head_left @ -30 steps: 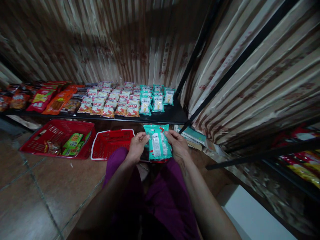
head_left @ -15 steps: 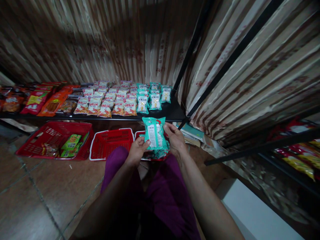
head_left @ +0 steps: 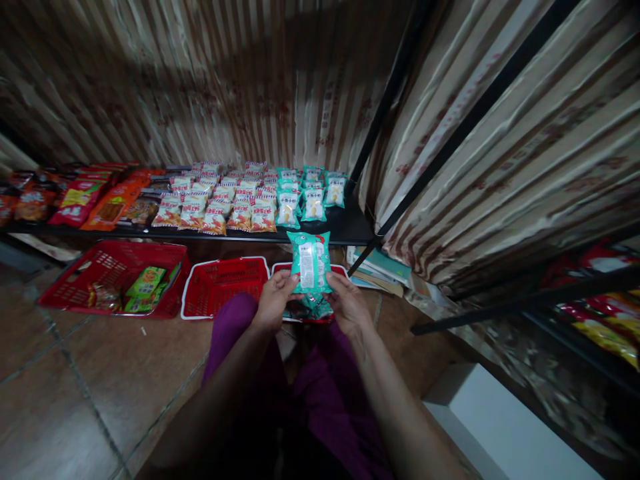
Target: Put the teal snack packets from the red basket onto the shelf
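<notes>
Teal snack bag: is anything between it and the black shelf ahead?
Nothing visible: the left grip and right grip hold the teal snack bag near its lower corners; in view, its top overlaps the black shelf.

A black shelf (head_left: 350, 225) crosses the frame left of centre, bare at its right end. From there leftward lie teal bags (head_left: 313, 205), rows of white bags (head_left: 215, 217), brown packs (head_left: 140, 212), an orange pack (head_left: 109, 212), a red pack (head_left: 74, 203) and dark orange bags (head_left: 33, 208).

On the tiled floor (head_left: 50, 393) stand a big basket (head_left: 70, 280) at left, a smaller basket (head_left: 225, 287) beside it and a third basket (head_left: 341, 271) at centre; books (head_left: 385, 269) lie right of centre, a white box (head_left: 520, 420) lower right.
</notes>
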`<state>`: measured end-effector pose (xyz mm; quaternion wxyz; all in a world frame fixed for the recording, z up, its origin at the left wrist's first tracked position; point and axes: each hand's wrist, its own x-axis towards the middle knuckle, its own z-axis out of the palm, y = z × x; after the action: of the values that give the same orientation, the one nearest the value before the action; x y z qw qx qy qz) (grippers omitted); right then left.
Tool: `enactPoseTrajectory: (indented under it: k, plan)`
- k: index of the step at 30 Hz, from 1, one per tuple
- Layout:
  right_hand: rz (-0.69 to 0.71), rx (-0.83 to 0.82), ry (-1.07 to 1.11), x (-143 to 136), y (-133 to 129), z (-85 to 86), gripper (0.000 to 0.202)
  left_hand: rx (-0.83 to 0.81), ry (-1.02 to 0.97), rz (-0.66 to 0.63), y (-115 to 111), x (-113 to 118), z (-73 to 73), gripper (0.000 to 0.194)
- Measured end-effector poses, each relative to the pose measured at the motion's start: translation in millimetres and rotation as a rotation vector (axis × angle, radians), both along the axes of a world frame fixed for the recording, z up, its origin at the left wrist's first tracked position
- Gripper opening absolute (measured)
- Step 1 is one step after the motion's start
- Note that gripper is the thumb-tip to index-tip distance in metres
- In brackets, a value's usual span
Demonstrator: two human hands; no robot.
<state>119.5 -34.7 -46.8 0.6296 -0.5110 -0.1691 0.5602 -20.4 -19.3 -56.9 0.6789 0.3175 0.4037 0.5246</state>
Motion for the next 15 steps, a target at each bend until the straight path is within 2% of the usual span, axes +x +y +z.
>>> enactPoseTrajectory:
  k: [2, 4, 7, 9, 11, 15]
  plan:
    - [-0.026, -0.009, 0.010, 0, 0, -6.1, 0.036, 0.002, -0.011, 0.007, 0, 0, 0.5, 0.042]
    - [-0.024, 0.009, -0.080, 0, 0, -12.6, 0.035, -0.004, -0.012, 0.006, 0, 1, -0.9, 0.043]
    - [-0.089, 0.125, -0.517, -1, -2, -18.4, 0.036, -0.016, -0.006, 0.035, 0, 3, -5.6, 0.046]
    - [-0.166, 0.259, -0.898, -2, -4, -18.7, 0.038, -0.010, -0.010, 0.039, -1, 5, -8.6, 0.046]
    - [-0.178, 0.381, -1.158, -3, -7, -17.5, 0.039, -0.002, -0.012, 0.027, -2, 6, -10.8, 0.045]
    - [-0.094, 0.469, -1.260, -4, -10, -16.6, 0.042, 0.004, 0.011, 0.050, -2, 5, -11.2, 0.045]
